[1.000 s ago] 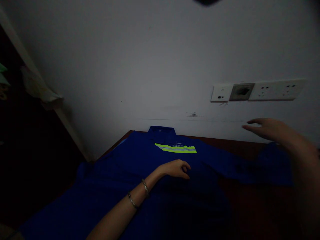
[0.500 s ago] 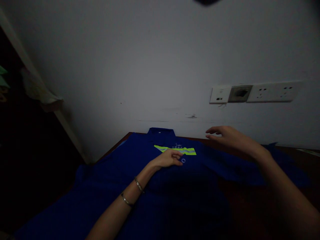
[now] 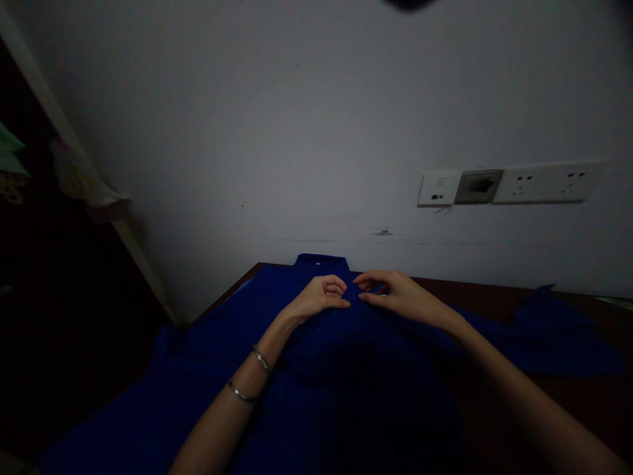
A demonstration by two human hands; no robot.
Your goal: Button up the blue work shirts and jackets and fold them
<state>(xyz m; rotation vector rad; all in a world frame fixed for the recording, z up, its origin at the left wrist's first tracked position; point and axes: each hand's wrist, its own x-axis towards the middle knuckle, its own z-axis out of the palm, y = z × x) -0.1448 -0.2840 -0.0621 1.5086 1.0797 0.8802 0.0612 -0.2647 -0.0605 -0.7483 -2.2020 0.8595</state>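
A blue work jacket [image 3: 321,369] lies spread flat on a dark wooden table [image 3: 568,402], its collar [image 3: 320,262] toward the wall. My left hand [image 3: 319,298] rests on the jacket's chest just below the collar, fingers curled and pinching the front fabric. My right hand [image 3: 395,295] meets it from the right, fingers pinched on the same fabric edge. The two hands nearly touch and cover the reflective stripe. One sleeve [image 3: 548,330] trails out to the right. Two bangles [image 3: 250,376] sit on my left wrist.
A white wall stands right behind the table, with a row of sockets and switches [image 3: 509,186] at the right. A pale door frame [image 3: 74,152] slants down on the left, with dark space beyond it. The room is dim.
My right hand came down from mid-air at the right to the jacket's chest. My left hand slid up toward the collar. Both now pinch the fabric, hiding the yellow stripe.
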